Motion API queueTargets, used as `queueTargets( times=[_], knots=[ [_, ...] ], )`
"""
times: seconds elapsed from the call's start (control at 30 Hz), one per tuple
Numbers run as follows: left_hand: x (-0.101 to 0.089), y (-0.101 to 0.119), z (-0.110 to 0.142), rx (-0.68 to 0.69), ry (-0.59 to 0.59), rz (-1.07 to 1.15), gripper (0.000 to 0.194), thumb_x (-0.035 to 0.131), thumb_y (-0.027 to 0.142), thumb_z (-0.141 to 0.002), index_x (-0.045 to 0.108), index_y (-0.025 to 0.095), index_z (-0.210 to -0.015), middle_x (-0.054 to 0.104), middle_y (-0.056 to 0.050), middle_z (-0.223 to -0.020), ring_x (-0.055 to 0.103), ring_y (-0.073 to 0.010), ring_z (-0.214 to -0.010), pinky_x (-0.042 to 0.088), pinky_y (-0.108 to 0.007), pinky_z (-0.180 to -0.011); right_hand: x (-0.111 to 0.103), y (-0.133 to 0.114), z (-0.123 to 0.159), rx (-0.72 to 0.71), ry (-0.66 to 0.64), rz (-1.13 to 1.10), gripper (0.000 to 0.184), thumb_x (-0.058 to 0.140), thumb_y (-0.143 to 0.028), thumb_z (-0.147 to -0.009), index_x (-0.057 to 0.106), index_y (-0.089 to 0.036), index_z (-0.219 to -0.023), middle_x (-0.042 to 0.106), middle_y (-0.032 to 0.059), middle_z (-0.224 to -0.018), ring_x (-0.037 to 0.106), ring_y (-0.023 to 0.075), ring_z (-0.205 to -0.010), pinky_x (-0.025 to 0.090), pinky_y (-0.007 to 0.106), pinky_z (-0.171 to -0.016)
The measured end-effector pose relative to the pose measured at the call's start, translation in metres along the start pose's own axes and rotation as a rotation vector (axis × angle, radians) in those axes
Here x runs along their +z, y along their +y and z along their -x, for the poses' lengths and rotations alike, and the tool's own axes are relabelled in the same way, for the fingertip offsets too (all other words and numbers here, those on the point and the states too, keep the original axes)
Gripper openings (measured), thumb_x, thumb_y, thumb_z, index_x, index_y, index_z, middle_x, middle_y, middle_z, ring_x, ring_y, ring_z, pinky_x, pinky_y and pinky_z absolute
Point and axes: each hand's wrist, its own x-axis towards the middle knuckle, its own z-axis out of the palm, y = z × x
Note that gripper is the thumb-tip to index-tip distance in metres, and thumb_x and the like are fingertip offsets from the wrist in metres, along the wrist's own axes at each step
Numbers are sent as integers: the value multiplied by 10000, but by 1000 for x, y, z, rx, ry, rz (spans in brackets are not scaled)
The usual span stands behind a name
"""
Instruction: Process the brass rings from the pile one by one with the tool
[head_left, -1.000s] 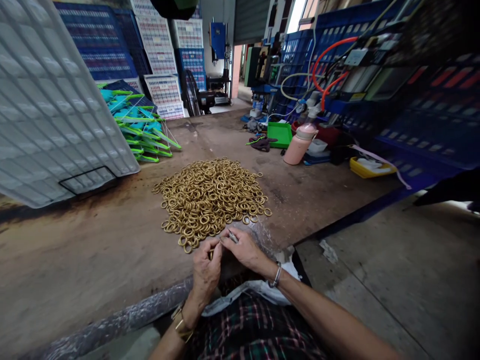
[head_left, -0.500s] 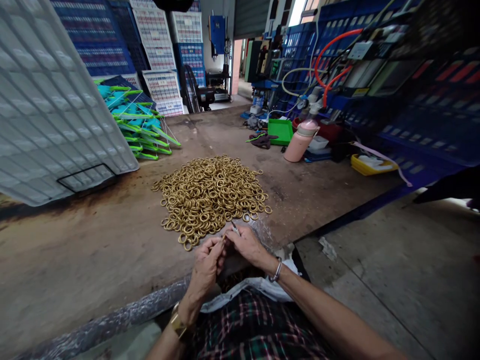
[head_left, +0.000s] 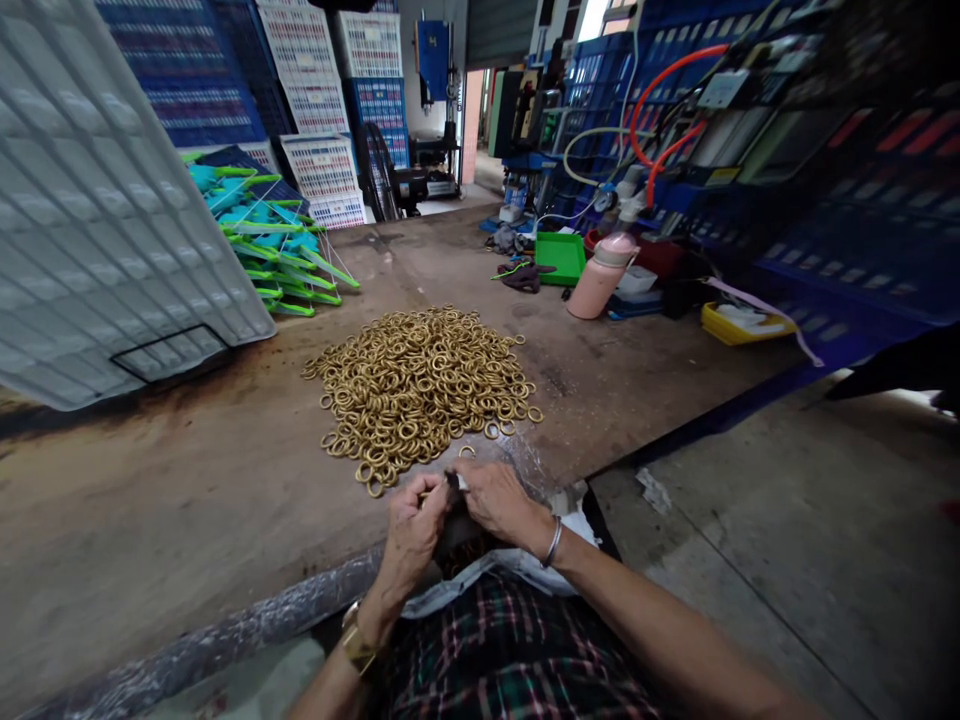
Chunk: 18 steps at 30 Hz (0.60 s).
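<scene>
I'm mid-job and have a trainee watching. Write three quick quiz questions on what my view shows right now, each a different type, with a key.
1. True or false: the gold-coloured rings are heaped on the tabletop, beyond the left hand and the right hand.
2. Multiple choice: what colour is the bottle standing near the green tray?
A) blue
B) pink
C) yellow
3. Fill in the missing word: the silver-coloured bangle is worn on the person's ____ wrist.

Key: 1. True; 2. B; 3. right
</scene>
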Motion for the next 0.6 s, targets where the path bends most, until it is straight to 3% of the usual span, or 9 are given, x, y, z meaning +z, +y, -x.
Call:
queueTargets(
  times=[0.13, 0.2, 0.3, 0.43, 0.6],
  knots=[
    [1, 8, 18, -105, -197, 31, 353, 602, 511, -691, 511, 170, -698, 405, 85, -461, 266, -32, -360, 173, -180, -362, -7, 17, 9, 95, 74, 28, 227, 384, -105, -760, 560, -159, -894, 613, 53, -746, 529, 162, -655, 293, 258, -580],
    [-2, 5, 27, -200, -280, 57, 349, 606, 507, -692, 501, 174, -705, 427, 84, -470, 257, -28, -348, 160, -179, -349, -6, 26, 25, 21, 109, -16, 206, 400, -98, -731, 550, -168, -854, 599, 41, -743, 527, 160, -674, 318, 249, -605],
    [-9, -6, 37, -319, -351, 71, 346, 624, 494, -683, 491, 175, -695, 452, 77, -490, 270, -27, -353, 160, -174, -340, 3, 36, 58, -133, 62, -99, 254, 411, -64, -672, 547, -179, -853, 586, 33, -775, 524, 160, -716, 352, 240, -633],
    [-15, -23, 49, -439, -371, 91, 329, 664, 451, -653, 502, 166, -679, 430, 84, -457, 255, -22, -349, 136, -167, -333, 12, 36, 92, -136, -12, -125, 361, 429, -58, -661, 552, -184, -976, 558, 51, -950, 525, 155, -787, 376, 238, -655],
    [-12, -36, 54, -603, -286, 220, 285, 720, 333, -601, 522, 140, -670, 531, 33, -589, 368, -13, -387, 116, -132, -326, 23, 35, 108, -75, -94, -161, 376, 441, -95, -731, 549, -205, -1074, 529, 56, -1106, 531, 150, -865, 382, 245, -723]
  ],
)
